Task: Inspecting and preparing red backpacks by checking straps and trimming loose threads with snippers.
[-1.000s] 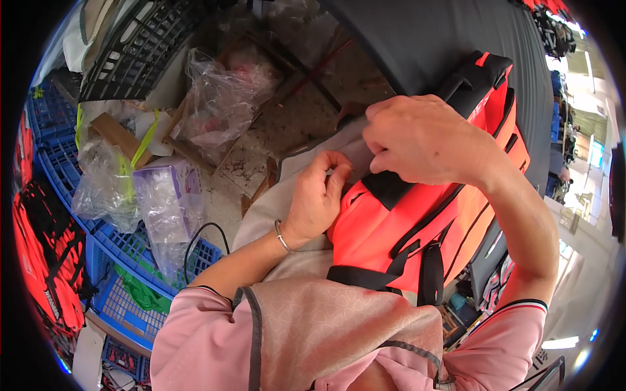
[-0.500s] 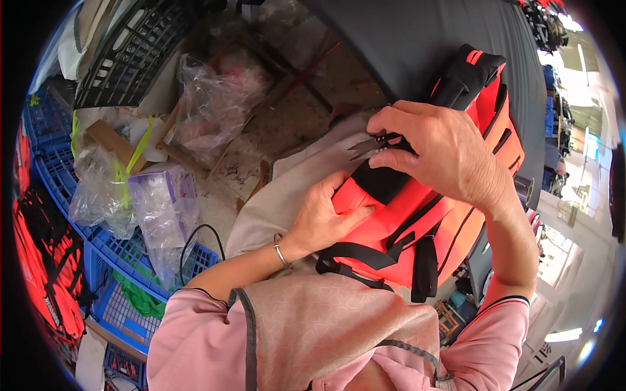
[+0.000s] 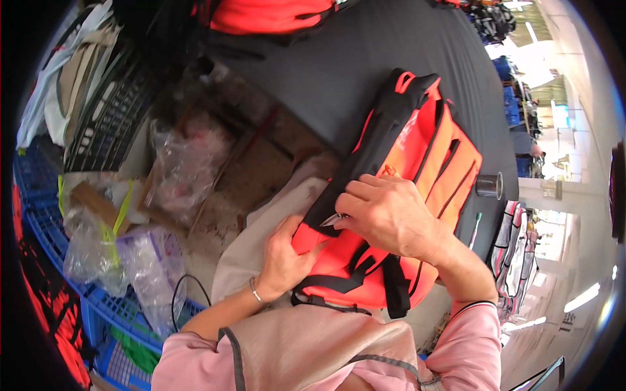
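An orange bag with black straps and black trim lies on a dark table, partly over its near edge. My left hand presses on the bag's near-left corner and grips it. My right hand rests on the middle of the bag, its fingers pinched on a small metal tool at the black edge. What the tool's tip touches is hidden by my fingers. A thin bracelet circles my left wrist.
Clear plastic bags and more plastic bags lie at the left above blue crates. A black crate stands upper left. A tape roll and a pen lie on the table's right side. Another orange bag lies at the far edge.
The view has shifted so the bag shows more fully on the table. My right hand moved down to the bag's black edge with the tool; my left hand shifted to the near-left corner.
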`<state>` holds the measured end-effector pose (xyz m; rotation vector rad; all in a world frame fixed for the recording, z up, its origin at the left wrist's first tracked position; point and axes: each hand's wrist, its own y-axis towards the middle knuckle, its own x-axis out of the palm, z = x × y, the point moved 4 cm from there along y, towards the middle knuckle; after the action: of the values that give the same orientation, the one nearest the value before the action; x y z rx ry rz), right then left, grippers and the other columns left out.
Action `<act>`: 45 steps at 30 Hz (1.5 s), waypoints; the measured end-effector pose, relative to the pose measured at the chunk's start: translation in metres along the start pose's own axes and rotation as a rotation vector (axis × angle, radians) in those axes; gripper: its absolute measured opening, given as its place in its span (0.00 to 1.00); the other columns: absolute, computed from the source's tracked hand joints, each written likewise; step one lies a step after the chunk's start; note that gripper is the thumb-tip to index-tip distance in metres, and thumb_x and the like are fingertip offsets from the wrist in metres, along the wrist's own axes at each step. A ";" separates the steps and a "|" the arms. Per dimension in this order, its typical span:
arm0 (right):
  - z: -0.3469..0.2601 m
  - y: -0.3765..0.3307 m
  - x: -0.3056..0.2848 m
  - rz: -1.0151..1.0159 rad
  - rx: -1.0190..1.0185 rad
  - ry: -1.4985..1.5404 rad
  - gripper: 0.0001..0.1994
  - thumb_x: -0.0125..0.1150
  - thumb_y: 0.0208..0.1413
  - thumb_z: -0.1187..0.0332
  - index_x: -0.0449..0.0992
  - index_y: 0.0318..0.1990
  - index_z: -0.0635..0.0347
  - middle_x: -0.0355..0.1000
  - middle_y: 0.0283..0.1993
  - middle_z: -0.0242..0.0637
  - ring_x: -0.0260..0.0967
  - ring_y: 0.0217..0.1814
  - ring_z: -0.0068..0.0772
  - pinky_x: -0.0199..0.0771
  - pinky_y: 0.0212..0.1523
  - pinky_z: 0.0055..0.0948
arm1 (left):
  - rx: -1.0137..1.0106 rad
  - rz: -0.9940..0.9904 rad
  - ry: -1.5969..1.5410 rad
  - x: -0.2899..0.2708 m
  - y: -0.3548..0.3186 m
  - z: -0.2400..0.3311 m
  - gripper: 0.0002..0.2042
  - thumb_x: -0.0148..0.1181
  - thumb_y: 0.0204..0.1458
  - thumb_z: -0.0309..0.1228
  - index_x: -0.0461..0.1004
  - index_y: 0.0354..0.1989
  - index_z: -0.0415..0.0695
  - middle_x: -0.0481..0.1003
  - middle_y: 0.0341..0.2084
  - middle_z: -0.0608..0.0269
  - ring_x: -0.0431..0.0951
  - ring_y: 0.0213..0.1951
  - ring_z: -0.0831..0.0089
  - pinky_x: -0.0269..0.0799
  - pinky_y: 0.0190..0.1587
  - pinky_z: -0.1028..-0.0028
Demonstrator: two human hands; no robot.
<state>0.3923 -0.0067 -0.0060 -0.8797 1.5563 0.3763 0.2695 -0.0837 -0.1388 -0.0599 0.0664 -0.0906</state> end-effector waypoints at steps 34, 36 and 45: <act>0.059 -0.069 0.074 0.758 0.803 1.039 0.09 0.59 0.51 0.73 0.74 0.40 0.67 0.72 0.27 0.28 0.65 0.28 0.16 0.67 0.29 0.23 | 0.316 0.065 0.337 -0.009 -0.006 0.001 0.19 0.63 0.36 0.18 0.74 0.42 0.38 0.75 0.35 0.51 0.77 0.37 0.52 0.73 0.41 0.62; 0.073 -0.077 0.084 0.687 0.818 0.932 0.08 0.58 0.53 0.74 0.76 0.40 0.66 0.66 0.26 0.21 0.57 0.26 0.11 0.58 0.26 0.18 | 0.356 0.053 0.324 -0.007 -0.005 0.011 0.20 0.63 0.36 0.18 0.74 0.43 0.38 0.75 0.36 0.51 0.77 0.38 0.53 0.74 0.42 0.63; 0.074 -0.063 0.079 0.791 0.603 1.220 0.07 0.58 0.56 0.75 0.74 0.40 0.68 0.66 0.28 0.21 0.61 0.29 0.11 0.61 0.31 0.15 | 0.314 -0.017 0.457 -0.015 0.006 0.020 0.25 0.71 0.35 0.25 0.72 0.47 0.39 0.74 0.40 0.53 0.75 0.44 0.54 0.71 0.48 0.62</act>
<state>0.4922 -0.0220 -0.0801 0.1387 2.9194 -0.1751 0.2568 -0.0752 -0.1178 0.2757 0.5067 -0.1296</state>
